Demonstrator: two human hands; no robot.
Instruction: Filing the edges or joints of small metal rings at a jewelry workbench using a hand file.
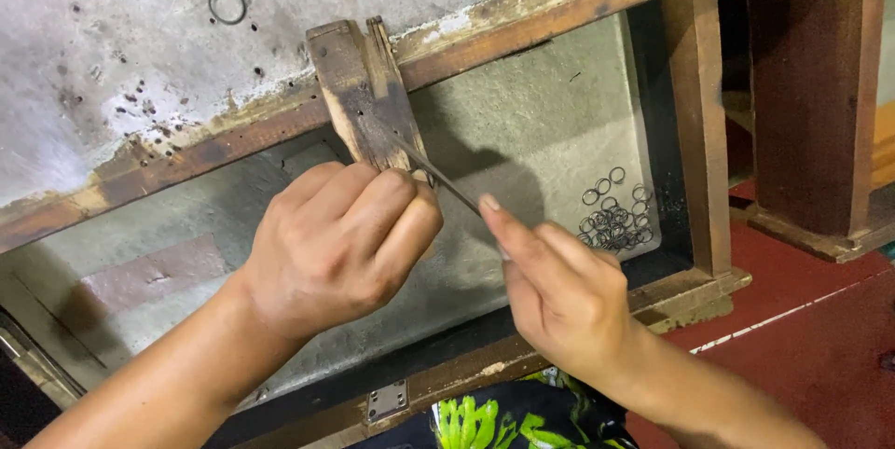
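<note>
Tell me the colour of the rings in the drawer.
Dark grey metal rings, piled on the drawer's pale grey floor; head view shows them best.

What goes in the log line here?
left hand: against wooden peg | right hand: holds file | rings: in tray

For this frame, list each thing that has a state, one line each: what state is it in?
Left hand: closed, fingers curled against the wooden peg's tip.
Right hand: gripping the thin file.
Thin file: slanted, its far end at the peg.
Wooden peg: worn, jutting out from the bench edge.
Drawer tray: pulled open under the bench.
Small rings: loose pile in the tray corner.
</note>
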